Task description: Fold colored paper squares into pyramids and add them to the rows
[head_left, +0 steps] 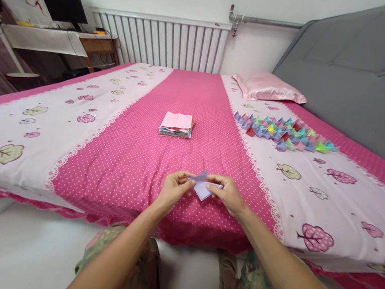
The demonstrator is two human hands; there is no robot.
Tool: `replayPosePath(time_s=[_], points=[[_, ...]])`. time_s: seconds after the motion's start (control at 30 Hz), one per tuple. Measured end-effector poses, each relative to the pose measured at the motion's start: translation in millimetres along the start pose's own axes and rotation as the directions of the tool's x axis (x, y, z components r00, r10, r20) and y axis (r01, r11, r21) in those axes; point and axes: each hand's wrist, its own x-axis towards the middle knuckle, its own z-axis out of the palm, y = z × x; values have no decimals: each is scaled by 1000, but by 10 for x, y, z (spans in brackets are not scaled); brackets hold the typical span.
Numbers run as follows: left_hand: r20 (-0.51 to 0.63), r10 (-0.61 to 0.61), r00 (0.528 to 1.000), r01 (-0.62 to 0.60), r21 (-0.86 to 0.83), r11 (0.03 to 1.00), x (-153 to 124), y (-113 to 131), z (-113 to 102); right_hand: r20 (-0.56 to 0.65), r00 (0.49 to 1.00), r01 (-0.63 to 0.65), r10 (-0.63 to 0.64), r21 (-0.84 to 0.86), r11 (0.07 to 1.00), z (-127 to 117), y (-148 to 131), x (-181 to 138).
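Both my hands hold one small lilac paper piece (202, 187), partly folded, just above the near edge of the pink dotted bed sheet (135, 156). My left hand (173, 189) pinches its left side with curled fingers. My right hand (227, 193) pinches its right side. A stack of square coloured papers (176, 125), pink on top, lies on the sheet ahead of my hands. Off to the right, several folded paper shapes (284, 132) in many colours sit in rows.
A pink satin pillow (268, 87) lies at the far right by the grey padded headboard (360, 75). A white radiator (162, 41) lines the far wall. A desk with a dark monitor (61, 2) stands at the far left. White floor lies below my knees.
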Motion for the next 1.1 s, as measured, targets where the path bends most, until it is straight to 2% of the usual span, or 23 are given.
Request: replayPosePath(time_s=[0.23, 0.43, 0.53, 0.63, 0.77, 0.83, 0.97, 1.1], points=[[0, -37, 999, 37, 10, 999, -14, 44, 26, -6, 1000, 26, -27, -73, 997, -14, 9, -3], [30, 52, 998, -54, 104, 993, -45, 51, 41, -12, 997, 78, -80, -125, 989, -10, 26, 12], [43, 91, 995, -96, 144, 985, -53, 43, 46, -27, 995, 95, -98, -93, 991, 11, 48, 19], [34, 133, 991, -136, 127, 983, -41, 27, 49, -56, 990, 126, -129, -62, 990, 27, 53, 11], [53, 154, 987, -159, 98, 982, -25, 25, 31, -68, 978, 182, -196, -167, 969, 29, 24, -20], [84, 155, 984, -168, 192, 967, -27, 34, 12, -65, 971, 208, -228, -230, 951, 27, 6, -36], [118, 203, 972, -234, 425, 874, -38, 38, -30, -51, 962, 240, -267, -300, 923, 20, -24, -57], [137, 280, 950, -312, 457, 833, -40, 25, -46, -45, 938, 302, -342, -376, 876, 10, -30, -60]])
